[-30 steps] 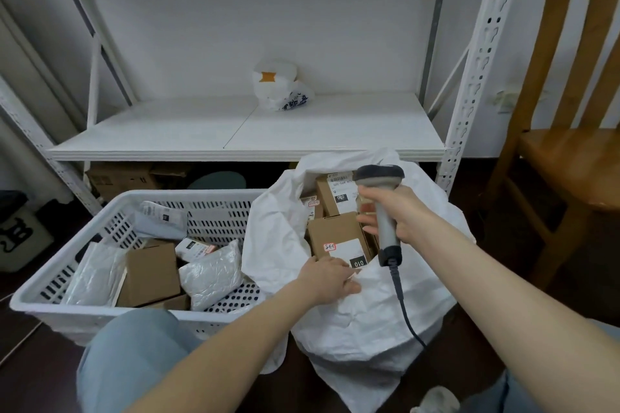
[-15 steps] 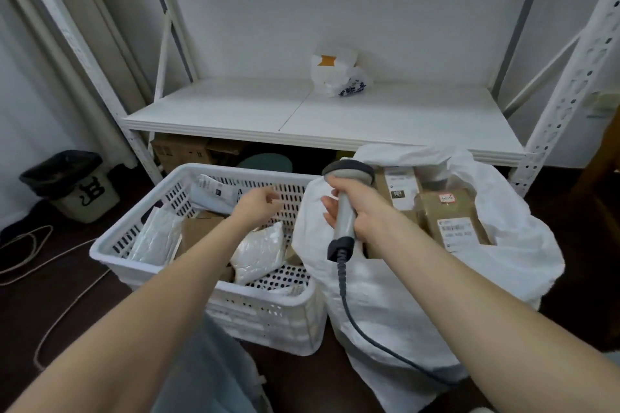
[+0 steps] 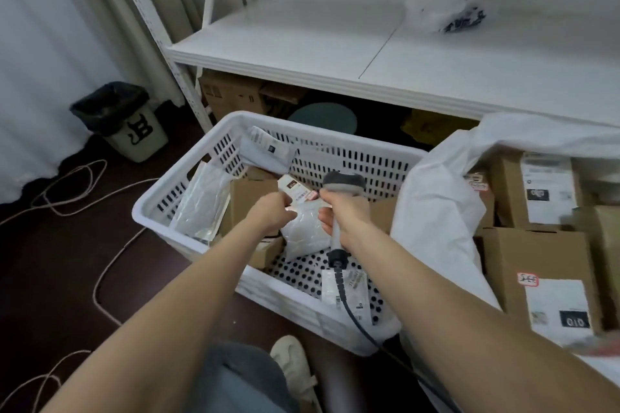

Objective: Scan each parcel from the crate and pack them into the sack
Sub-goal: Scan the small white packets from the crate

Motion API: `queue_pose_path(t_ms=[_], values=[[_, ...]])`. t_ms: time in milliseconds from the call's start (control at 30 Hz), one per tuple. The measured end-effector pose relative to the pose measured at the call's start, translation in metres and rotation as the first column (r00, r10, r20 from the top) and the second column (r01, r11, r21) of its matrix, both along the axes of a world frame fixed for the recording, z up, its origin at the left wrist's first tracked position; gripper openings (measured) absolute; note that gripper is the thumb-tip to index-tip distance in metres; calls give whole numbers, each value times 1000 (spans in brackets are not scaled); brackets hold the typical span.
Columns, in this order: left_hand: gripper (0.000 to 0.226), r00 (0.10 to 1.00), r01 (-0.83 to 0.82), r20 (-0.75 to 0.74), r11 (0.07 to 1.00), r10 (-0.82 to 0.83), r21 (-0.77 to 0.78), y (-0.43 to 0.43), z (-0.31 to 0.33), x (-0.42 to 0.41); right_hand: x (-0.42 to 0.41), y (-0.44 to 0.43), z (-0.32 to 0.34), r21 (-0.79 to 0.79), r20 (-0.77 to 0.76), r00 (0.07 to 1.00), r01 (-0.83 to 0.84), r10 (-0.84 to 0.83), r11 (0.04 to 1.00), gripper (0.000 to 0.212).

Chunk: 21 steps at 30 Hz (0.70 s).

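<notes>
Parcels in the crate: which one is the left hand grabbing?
The white bag in the middle of the crate, beneath the scanner. The left hand pinches its top; the other bags and boxes lie untouched.

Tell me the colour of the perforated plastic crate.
The perforated plastic crate is white; head view.

Perforated plastic crate (image 3: 188, 191), cardboard boxes (image 3: 536, 265), glossy polybag (image 3: 303, 231)

cardboard box (image 3: 536, 255) in sack (image 3: 436, 211): black label (image 3: 577, 322) "010".
</notes>
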State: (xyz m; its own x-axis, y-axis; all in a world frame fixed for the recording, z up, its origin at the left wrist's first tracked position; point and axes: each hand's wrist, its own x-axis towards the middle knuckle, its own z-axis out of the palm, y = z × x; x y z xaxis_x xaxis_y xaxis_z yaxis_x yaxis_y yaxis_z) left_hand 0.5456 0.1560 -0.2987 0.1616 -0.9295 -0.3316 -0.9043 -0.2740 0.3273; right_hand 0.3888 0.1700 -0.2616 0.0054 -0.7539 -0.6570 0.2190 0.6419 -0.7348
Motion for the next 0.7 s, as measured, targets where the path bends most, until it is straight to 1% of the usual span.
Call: queue_pose_path(t_ms=[100, 200, 267, 300, 400, 467, 500, 567, 633, 700], values=[[51, 999, 20, 42, 996, -24, 91, -32, -44, 15, 9, -28, -41, 57, -42, 998, 47, -45, 997, 18], [57, 993, 68, 78, 980, -84, 188, -66, -84, 24, 13, -54, -80, 130, -69, 992, 111, -102, 985, 18], [57, 988, 95, 102, 974, -118, 205, -86, -106, 25, 16, -66, -103, 172, -58, 990, 137, -129, 975, 18], [58, 984, 108, 120, 972, -134, 207, -95, -117, 25, 16, -71, -114, 185, -58, 988, 149, -141, 971, 21], [76, 976, 125, 149, 969, -158, 211, -114, -146, 24, 12, -81, -135, 205, -50, 985, 173, -167, 963, 35], [86, 976, 119, 153, 964, -158, 238, -121, -164, 22, 7, -84, -141, 205, -53, 984, 175, -168, 963, 30], [87, 971, 122, 169, 958, -170, 260, -122, -170, 20, 5, -86, -143, 204, -62, 985, 173, -164, 964, 25], [79, 955, 125, 223, 948, -194, 293, -122, -179, 15, 0, -86, -143, 197, -92, 983, 173, -158, 965, 17], [63, 941, 119, 271, 946, -204, 301, -117, -179, 10, -3, -85, -140, 203, -116, 981, 174, -153, 964, 16], [43, 916, 154, 305, 931, -259, 330, -109, -178, 5, -6, -81, -134, 219, -118, 983, 167, -144, 961, 18]])
